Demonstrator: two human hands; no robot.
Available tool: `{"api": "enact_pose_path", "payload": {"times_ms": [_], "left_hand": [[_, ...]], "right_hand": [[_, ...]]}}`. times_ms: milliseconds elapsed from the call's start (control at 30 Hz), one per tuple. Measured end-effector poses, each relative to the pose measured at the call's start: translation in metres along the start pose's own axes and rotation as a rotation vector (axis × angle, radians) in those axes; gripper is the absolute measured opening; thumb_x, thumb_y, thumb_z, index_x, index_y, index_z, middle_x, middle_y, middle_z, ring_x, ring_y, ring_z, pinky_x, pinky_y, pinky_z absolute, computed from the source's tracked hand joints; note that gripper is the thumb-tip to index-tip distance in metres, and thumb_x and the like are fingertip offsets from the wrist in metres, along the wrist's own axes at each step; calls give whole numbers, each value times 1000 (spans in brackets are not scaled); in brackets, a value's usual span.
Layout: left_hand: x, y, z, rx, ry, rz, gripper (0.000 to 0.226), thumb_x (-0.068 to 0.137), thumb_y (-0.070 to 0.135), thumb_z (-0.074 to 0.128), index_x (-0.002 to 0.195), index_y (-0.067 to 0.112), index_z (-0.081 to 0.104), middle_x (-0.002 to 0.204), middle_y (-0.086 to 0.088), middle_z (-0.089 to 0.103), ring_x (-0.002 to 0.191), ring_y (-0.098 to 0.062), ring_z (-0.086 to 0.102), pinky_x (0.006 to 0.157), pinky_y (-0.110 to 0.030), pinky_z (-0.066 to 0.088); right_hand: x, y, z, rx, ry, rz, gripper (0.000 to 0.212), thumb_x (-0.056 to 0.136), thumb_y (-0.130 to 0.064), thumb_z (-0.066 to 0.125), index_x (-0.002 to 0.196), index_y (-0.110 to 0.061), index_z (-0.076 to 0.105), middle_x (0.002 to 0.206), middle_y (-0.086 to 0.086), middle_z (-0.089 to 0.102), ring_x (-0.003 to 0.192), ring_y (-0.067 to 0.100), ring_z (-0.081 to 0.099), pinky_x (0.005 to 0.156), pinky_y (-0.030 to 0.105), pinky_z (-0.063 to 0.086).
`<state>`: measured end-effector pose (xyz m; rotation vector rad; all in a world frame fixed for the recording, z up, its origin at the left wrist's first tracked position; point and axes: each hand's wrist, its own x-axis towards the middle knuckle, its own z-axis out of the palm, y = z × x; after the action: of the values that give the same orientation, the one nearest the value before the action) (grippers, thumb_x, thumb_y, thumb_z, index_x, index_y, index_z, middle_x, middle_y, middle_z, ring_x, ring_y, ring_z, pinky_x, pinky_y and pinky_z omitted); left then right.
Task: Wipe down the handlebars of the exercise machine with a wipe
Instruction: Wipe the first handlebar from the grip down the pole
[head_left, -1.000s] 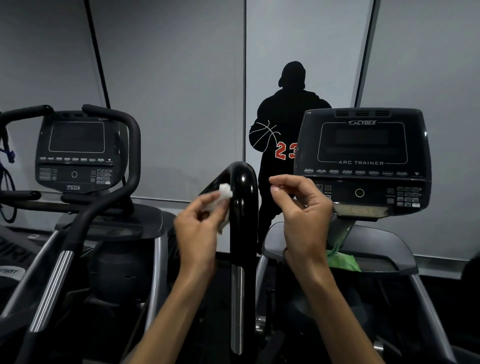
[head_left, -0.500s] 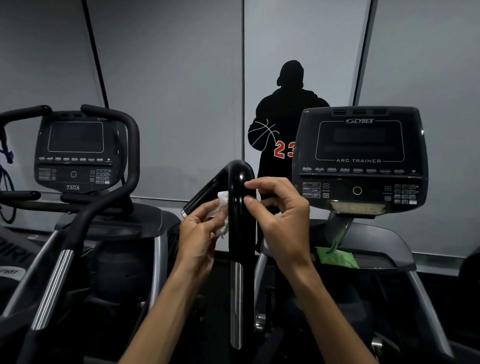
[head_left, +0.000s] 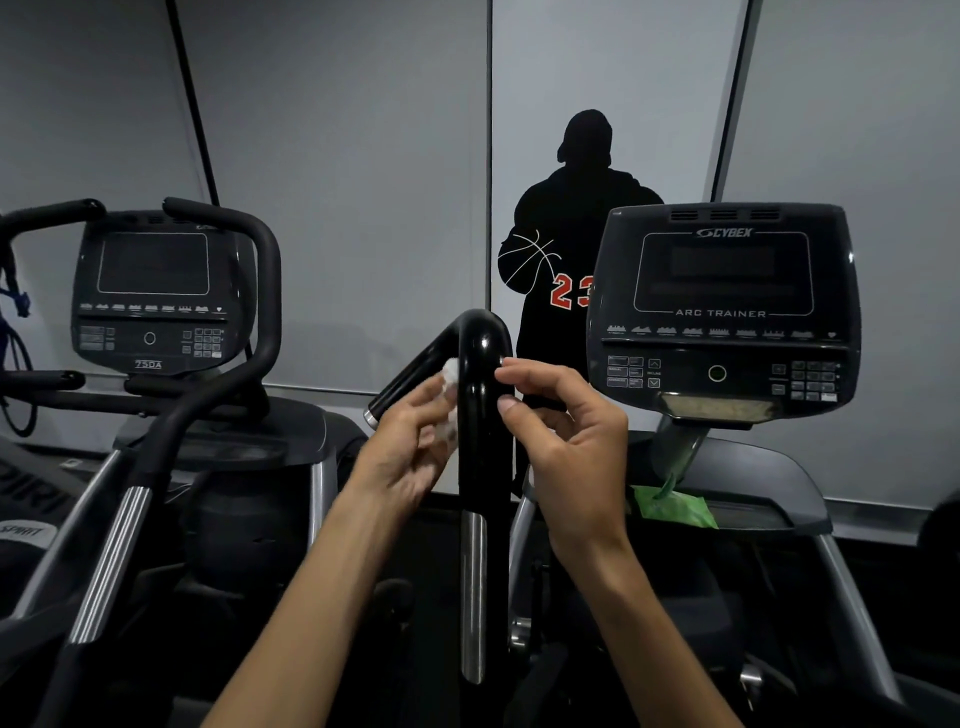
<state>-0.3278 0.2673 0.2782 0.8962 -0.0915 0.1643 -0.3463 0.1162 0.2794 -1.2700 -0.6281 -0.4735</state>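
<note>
Glossy black curved handlebar (head_left: 483, 395) between both hands
Left hand (head_left: 410, 447) pinches crumpled white wipe (head_left: 451, 400); right hand (head_left: 566, 441), empty earlier, now closes fingers on the bar, wiping starts

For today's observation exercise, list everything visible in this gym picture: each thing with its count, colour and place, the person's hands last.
handlebar: one, glossy black, centre foreground
wipe: one, white, pressed on the handlebar's left side
Cybex console: one, black, right
750A console: one, black, left
green packet: one, below the Cybex console
player silhouette: one, black with red 23, back wall
left hand: one, holds the wipe
right hand: one, fingertips at the handlebar's right side
</note>
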Motion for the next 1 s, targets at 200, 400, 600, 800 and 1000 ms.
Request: {"api": "enact_pose_path", "payload": {"times_ms": [200,400,600,800,1000], "left_hand": [[-6,-7,5,-77,-83,-170,32,90,-9,46,105,2,71,71,-4,65,41,-2,50,41,-5,32],[26,1,9,-203,70,-278,29,93,-10,42,112,1,61,61,-8,62,46,-5,51,51,-4,39],[25,-8,-6,-5,-8,-313,22,72,-10,62,77,10,69,64,-1,53,57,-6,52,55,-13,47],[41,-8,5,-211,-72,-331,19,80,-9,65,94,0,75,83,-5,65,77,-10,63,90,-14,47],[20,-7,-12,203,-141,-203,37,76,-16,60,70,18,74,66,4,49,57,-5,42,53,-16,28]], "right_hand": [[-3,-4,-3,9,38,35,29,88,6,69,93,-20,78,101,0,74,97,13,70,83,29,57],[-2,-5,-10,-16,105,48,29,89,6,67,90,-20,78,94,-4,73,95,11,68,82,28,56],[-2,-4,-16,-23,125,44,35,88,8,67,85,-25,78,94,-2,73,96,14,67,81,27,55],[0,-2,-14,-35,124,43,30,87,7,67,85,-21,78,92,-6,72,90,7,67,76,22,54],[0,8,-25,-81,156,54,31,87,7,67,85,-22,78,93,-5,73,95,15,68,79,31,57]]}}
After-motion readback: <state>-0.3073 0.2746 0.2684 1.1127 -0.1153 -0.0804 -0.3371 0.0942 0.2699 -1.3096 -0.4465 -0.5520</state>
